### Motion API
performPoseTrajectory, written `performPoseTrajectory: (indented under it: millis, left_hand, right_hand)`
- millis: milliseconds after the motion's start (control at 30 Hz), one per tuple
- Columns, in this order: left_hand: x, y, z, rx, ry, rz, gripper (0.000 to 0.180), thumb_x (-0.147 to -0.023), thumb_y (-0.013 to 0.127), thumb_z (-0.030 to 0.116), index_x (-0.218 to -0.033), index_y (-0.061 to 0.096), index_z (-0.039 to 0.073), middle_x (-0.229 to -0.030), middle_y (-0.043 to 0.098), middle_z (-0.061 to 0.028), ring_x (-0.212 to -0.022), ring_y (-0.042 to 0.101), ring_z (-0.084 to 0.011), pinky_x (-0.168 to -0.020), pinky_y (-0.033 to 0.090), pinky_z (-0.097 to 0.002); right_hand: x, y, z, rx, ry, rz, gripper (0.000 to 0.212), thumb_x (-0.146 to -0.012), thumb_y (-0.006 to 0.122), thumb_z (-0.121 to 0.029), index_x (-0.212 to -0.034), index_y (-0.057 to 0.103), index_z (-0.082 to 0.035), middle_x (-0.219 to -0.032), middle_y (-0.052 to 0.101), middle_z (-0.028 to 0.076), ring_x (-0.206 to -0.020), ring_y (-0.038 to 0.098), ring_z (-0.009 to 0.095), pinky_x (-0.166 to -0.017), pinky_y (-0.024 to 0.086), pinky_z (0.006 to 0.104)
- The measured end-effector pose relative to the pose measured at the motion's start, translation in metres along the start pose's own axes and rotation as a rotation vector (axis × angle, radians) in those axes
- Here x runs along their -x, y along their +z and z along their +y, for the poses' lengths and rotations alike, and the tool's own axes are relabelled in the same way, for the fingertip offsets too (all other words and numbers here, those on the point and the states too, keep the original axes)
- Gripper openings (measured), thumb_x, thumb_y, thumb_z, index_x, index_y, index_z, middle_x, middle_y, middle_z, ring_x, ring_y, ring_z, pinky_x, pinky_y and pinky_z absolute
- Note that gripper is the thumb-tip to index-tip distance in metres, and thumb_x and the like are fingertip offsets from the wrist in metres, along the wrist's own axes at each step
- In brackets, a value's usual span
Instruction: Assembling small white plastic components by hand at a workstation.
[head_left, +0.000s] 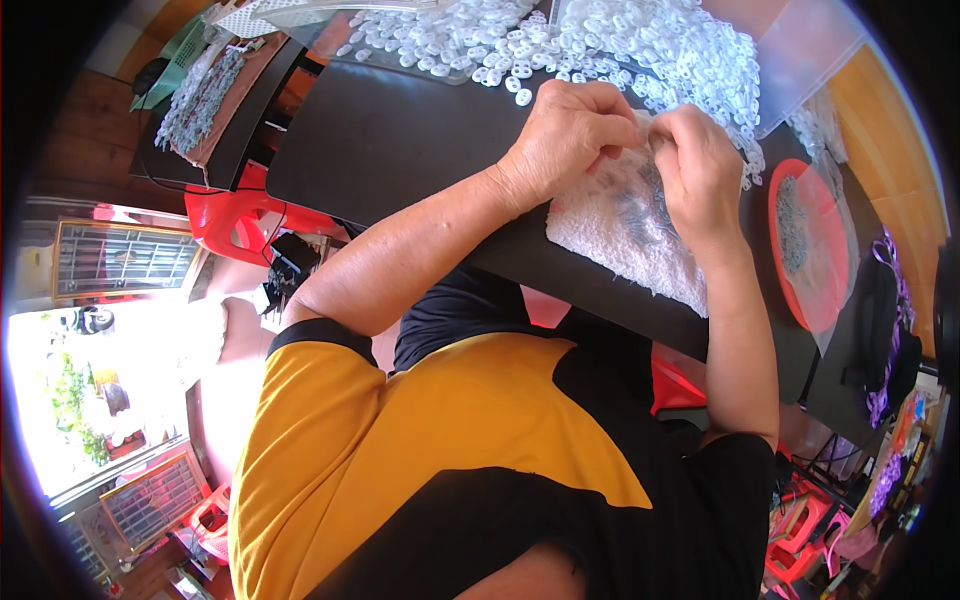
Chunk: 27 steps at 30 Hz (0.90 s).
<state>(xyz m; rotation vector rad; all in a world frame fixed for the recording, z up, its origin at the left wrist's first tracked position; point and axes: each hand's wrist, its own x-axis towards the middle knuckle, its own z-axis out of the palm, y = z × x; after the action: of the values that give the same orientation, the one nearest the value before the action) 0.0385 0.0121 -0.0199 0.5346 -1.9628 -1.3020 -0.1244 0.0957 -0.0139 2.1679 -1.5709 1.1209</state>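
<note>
My left hand (pixel 572 135) and my right hand (pixel 697 172) are raised close together over a white fluffy towel (pixel 590 228) on the dark table. Thumb and fingers are pinched together on both hands. Whatever sits between the fingertips is too small and too hidden to make out. Small grey pieces (pixel 648 215) lie scattered over the towel, partly covered by my right hand. Just beyond my hands spreads a big heap of white oval pieces with two holes each (pixel 680 55); one loose white piece (pixel 523 97) lies nearest my left hand.
On the right, a red round tray (pixel 778 235) holds more grey pieces, partly under clear plastic sheeting. The dark tabletop (pixel 370 140) extends left. Beyond it, grey strung pieces (pixel 210 100) lie on a side table, and a red plastic stool (pixel 225 215) stands below.
</note>
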Motion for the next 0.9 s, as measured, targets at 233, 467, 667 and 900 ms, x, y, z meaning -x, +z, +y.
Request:
performPoseTrajectory:
  millis: [233,467,667,900]
  left_hand:
    - [-0.005,-0.001,-0.012,-0.053,-0.153,0.094,0.012,-0.077,0.069,0.01,-0.082,0.068,0.0,-0.066,0.061,-0.0022,-0.057,0.055,-0.0069,-0.053,0.045,-0.0227]
    - [-0.01,-0.009,-0.02,-0.174,-0.204,0.003,0.017,-0.071,0.073,0.01,-0.084,0.069,0.0,-0.071,0.065,-0.0036,-0.067,0.06,-0.009,-0.063,0.05,-0.0253]
    - [-0.008,-0.012,-0.019,-0.455,-0.041,-0.1,0.024,-0.066,0.077,0.013,-0.083,0.067,-0.001,-0.08,0.067,-0.0095,-0.072,0.063,-0.0185,-0.069,0.052,-0.0306]
    - [-0.008,-0.006,-0.019,-0.603,-0.038,-0.086,0.02,-0.069,0.074,0.014,-0.081,0.066,0.001,-0.08,0.065,-0.0121,-0.074,0.065,-0.0264,-0.07,0.052,-0.0345]
  right_hand:
    - [0.0,0.0,0.008,-0.005,0.052,-0.047,0.012,-0.073,0.059,0.0,-0.084,0.058,-0.005,-0.079,0.059,0.009,-0.08,0.06,0.032,-0.072,0.046,0.0415]
    - [0.0,-0.004,0.002,0.073,-0.034,-0.217,0.008,-0.072,0.062,-0.002,-0.077,0.06,-0.007,-0.081,0.056,0.005,-0.086,0.057,0.027,-0.077,0.041,0.0391]
    - [0.001,-0.001,0.006,-0.001,0.032,-0.164,0.006,-0.073,0.064,-0.005,-0.077,0.061,-0.008,-0.081,0.054,0.005,-0.088,0.057,0.026,-0.078,0.039,0.0385]
    - [0.003,0.004,0.009,0.051,-0.028,-0.24,0.007,-0.073,0.064,-0.006,-0.078,0.06,-0.008,-0.082,0.055,0.004,-0.089,0.057,0.026,-0.078,0.039,0.04]
